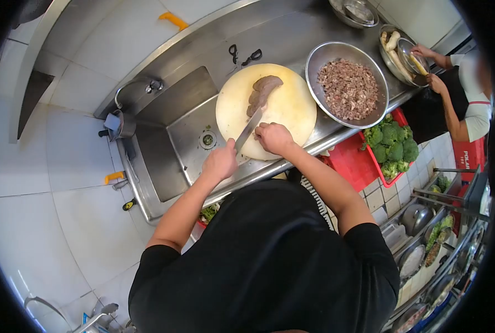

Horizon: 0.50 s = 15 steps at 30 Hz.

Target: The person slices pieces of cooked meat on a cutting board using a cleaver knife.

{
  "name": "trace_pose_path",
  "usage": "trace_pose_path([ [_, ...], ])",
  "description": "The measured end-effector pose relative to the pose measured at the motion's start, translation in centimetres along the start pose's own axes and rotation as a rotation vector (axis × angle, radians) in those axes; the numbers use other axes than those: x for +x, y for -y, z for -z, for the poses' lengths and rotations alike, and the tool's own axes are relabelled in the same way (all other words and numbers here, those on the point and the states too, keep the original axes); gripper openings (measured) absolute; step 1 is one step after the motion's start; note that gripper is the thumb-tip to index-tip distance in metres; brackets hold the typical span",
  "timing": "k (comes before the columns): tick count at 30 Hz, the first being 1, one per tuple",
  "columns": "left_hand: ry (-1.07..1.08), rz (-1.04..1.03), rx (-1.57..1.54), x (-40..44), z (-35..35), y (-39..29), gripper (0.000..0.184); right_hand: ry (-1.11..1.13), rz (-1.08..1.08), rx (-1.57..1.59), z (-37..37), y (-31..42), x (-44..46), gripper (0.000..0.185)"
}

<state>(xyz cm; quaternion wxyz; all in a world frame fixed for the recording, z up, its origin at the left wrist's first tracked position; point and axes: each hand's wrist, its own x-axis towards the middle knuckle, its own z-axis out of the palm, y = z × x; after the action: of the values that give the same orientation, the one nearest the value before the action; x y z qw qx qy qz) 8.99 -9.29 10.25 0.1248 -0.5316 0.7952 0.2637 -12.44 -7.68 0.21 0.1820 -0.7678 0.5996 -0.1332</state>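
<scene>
My left hand [220, 162] is wrapped round the handle of a kitchen knife [248, 130]. Its blade points up and to the right across a round, pale cutting board [295, 105]. At the blade's tip lies a long brownish-grey piece of meat [264, 91], touching or nearly touching it. My right hand [274, 137] rests low on the board, to the right of the blade, with its fingers curled together. Whatever those fingertips may hold is hidden. Right of the board stands a large steel bowl [311, 72] of chopped meat [347, 89].
Scissors [245, 57] lie behind the board. A steel sink [170, 119] with a drain and tap is on the left. Broccoli [392, 143] fills a red crate [391, 181] at the right. Beyond it, another person [453, 94] handles a bowl [389, 53]. Shelves with pans stand lower right.
</scene>
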Motion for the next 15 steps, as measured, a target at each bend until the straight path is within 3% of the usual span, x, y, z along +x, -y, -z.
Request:
trace_pose_path([
  [5, 0.011, 0.035, 0.073, -3.4, 0.0, -1.3, 0.024, -0.053, 0.052, 0.039, -0.2, -0.9, -0.2, 0.018],
  [9, -0.032, 0.126, 0.031, -0.9, -3.5, -2.4, 0.024, -0.066, 0.067, 0.057, -0.5, -1.4, -0.3, 0.017],
  [15, -0.020, 0.130, 0.021, -3.9, -0.8, -4.1, 0.023, -0.195, 0.104, 0.090, -1.5, -2.0, -1.1, 0.016],
])
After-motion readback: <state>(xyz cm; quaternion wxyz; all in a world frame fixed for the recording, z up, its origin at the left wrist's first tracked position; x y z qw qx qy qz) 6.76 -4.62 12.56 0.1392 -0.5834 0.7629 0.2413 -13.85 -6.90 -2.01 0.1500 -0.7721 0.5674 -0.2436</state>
